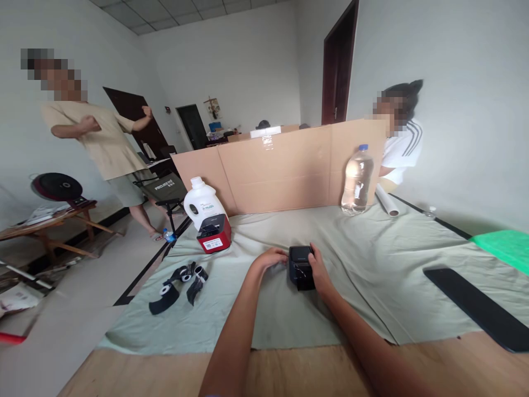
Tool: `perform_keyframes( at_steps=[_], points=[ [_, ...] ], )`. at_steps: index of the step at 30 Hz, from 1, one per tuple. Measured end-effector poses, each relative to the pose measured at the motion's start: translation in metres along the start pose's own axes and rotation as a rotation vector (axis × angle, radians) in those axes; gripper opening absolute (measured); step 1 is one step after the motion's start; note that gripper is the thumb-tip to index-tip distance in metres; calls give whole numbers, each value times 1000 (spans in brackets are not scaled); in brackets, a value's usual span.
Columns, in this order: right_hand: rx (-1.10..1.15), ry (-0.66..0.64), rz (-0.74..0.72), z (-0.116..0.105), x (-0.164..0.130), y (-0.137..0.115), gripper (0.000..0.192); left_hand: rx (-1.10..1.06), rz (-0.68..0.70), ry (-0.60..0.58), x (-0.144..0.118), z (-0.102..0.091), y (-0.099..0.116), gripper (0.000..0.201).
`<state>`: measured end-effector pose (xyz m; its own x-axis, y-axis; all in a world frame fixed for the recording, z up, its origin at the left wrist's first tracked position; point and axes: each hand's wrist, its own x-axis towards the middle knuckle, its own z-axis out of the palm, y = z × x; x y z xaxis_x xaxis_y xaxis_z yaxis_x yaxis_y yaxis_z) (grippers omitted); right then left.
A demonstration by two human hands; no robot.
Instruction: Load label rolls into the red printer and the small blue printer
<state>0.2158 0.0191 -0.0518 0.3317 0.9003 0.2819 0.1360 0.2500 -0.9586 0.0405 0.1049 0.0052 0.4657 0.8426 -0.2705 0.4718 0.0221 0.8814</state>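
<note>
A small black portable label printer [300,255] sits on the light green cloth in front of me, with a glossy black strip [305,280] at its near side. Along its right side, my right hand [319,271] is closed on it, thumb near the top edge. My left hand [270,259] is curled with its fingertips against the printer's left edge; some of those fingers are hidden. Off to the left lie several small rolls with loose black strips [166,298]. Behind them stands a red and black label printer [214,234].
A white jug [203,201] and a large clear bottle [357,179] stand before a cardboard screen [273,176]. At right lie a white roll [387,200], a long black object [475,306] and something green [506,251]. One person stands left; another is behind the screen's right end.
</note>
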Motion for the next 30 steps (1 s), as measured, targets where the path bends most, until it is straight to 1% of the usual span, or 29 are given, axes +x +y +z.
perform_keyframes(
  at_steps=[2,8,14,21,26,30],
  points=[
    [-6,1,0,-1,1,2,72,7,-19,4,2,-1,-1,9],
    [-76,-38,-13,-6,-1,0,71,4,-98,15,8,0,1,20],
    [-88,-32,-5,-6,-3,-8,69,-3,-162,56,7,6,8,28],
    [-74,-50,2,-7,-2,-7,66,-24,-228,79,1,8,12,24],
    [-77,-44,23,-7,-4,-10,70,-53,-237,94,-5,9,12,20],
    [-55,-42,18,-5,-5,-13,73,-54,-226,119,-6,11,9,19]
  ],
)
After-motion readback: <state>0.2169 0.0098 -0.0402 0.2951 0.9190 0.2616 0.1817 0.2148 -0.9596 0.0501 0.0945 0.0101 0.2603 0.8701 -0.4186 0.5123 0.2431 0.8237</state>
